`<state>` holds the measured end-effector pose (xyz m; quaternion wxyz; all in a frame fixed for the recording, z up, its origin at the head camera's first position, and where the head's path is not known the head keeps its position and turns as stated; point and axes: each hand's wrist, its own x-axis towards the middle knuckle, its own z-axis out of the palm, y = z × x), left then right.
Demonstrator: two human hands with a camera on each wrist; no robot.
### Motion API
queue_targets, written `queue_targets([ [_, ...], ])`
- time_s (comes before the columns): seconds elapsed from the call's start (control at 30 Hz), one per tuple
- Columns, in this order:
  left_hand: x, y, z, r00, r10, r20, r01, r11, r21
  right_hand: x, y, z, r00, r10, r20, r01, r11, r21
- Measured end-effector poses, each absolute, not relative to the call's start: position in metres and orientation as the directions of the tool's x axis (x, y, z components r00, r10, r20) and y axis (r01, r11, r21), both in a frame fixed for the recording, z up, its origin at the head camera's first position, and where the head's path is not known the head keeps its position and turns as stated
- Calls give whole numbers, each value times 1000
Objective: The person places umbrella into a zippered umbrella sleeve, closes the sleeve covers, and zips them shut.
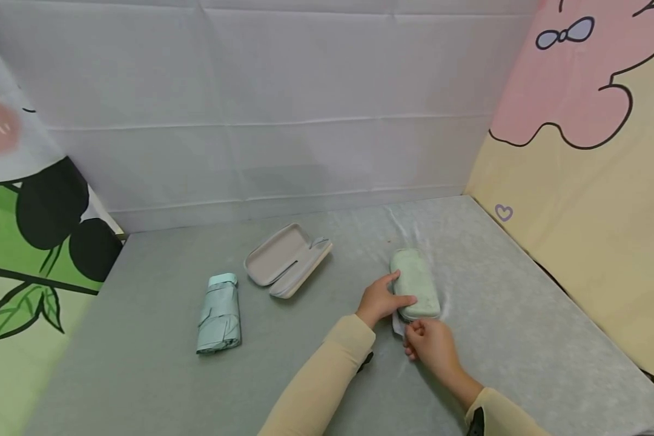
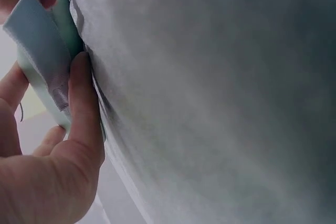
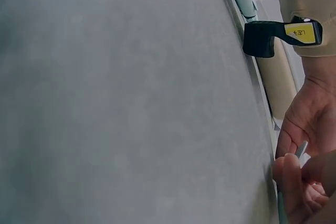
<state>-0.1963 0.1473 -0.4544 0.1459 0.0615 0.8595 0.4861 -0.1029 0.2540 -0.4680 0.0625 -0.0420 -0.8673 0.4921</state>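
Note:
A pale green, rounded oblong case (image 1: pixel 415 280) lies on the grey table at the right. My left hand (image 1: pixel 380 300) grips its left side near the close end, thumb on top. From that end sticks out a pale blue-grey strap-like flap (image 2: pixel 38 38), broad in the left wrist view. My right hand (image 1: pixel 432 346) pinches at this flap, its other fingers curled. In the right wrist view a thin pale edge shows between the right thumb and finger (image 3: pixel 292 174), with the left hand (image 3: pixel 312 114) just behind.
An open glasses case (image 1: pixel 289 261) with a beige-grey lining lies at the middle back of the table. Left of it rests a folded pale teal fabric bundle (image 1: pixel 220 315). A white cloth wall (image 1: pixel 283 103) closes off the back; a printed yellow one (image 1: pixel 594 242) runs along the right.

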Motion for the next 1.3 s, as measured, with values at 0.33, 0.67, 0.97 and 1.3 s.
queue_targets([
  [0.33, -196, 147, -454, -952, 249, -180, -21, 531, 847, -106, 250, -469, -989, 101, 110, -39, 534, -845],
  [0.67, -193, 147, -454, -954, 246, -173, -22, 517, 856, -112, 247, -470, -991, 81, 104, -37, 581, -813],
  [0.97, -195, 146, -454, -954, 248, -171, -13, 533, 846, -122, 247, -458, -998, 51, 36, 3, 615, -788],
  [1.3, -194, 146, -451, -953, 249, -172, -1, 566, 825, -125, 242, -461, -989, 45, 138, -73, 665, -743],
])
